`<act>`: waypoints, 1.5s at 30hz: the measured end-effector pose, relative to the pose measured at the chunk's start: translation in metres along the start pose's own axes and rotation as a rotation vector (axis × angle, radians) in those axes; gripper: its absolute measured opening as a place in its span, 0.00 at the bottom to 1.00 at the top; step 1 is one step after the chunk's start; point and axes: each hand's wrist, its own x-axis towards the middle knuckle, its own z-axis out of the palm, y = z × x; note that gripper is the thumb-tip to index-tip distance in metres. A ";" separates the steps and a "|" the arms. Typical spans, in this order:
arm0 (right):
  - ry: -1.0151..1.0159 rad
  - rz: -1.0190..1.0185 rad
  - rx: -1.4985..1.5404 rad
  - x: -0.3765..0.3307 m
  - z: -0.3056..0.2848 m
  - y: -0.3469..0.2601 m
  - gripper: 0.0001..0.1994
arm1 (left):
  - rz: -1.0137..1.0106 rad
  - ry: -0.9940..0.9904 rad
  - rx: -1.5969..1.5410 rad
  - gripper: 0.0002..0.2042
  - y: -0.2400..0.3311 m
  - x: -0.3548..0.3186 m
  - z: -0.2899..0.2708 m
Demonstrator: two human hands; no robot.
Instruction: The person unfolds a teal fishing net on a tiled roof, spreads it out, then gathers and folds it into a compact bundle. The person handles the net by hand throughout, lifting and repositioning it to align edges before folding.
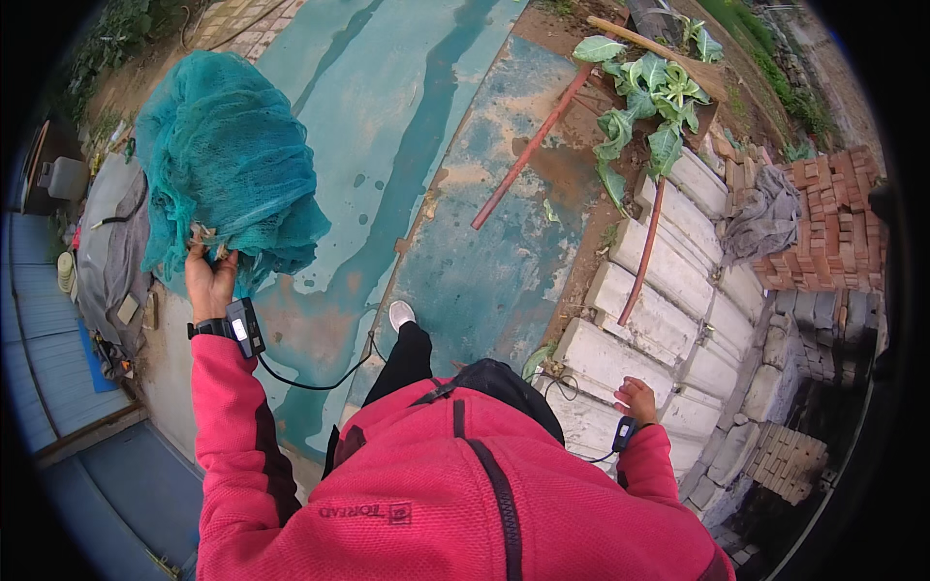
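Observation:
My left hand is closed on the lower edge of a big, bulging bundle of teal mesh netting. Pale, dry-looking bits stick out by my fingertips; I cannot make out what they are. The bundle is held out at the left, above the wet green ground sheet. My right hand hangs low at my right side, its fingers loosely bent and apart, with nothing in them. It is over the pale concrete slabs without visibly touching them.
Wet green sheeting covers the ground ahead. Leafy plants and reddish poles lie at the right front. Farther right are stacked red bricks and a grey cloth. A white jug stands far left, past a grey cover.

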 end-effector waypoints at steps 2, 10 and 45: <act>0.012 0.019 -0.031 -0.009 0.015 -0.018 0.15 | 0.037 0.023 0.043 0.12 0.011 0.024 0.010; 0.007 0.052 -0.080 0.019 0.050 -0.090 0.15 | 0.037 0.015 0.061 0.11 0.037 0.099 0.043; 0.087 0.157 -0.031 0.069 0.244 -0.439 0.14 | 0.043 -0.241 0.321 0.11 0.043 0.466 0.491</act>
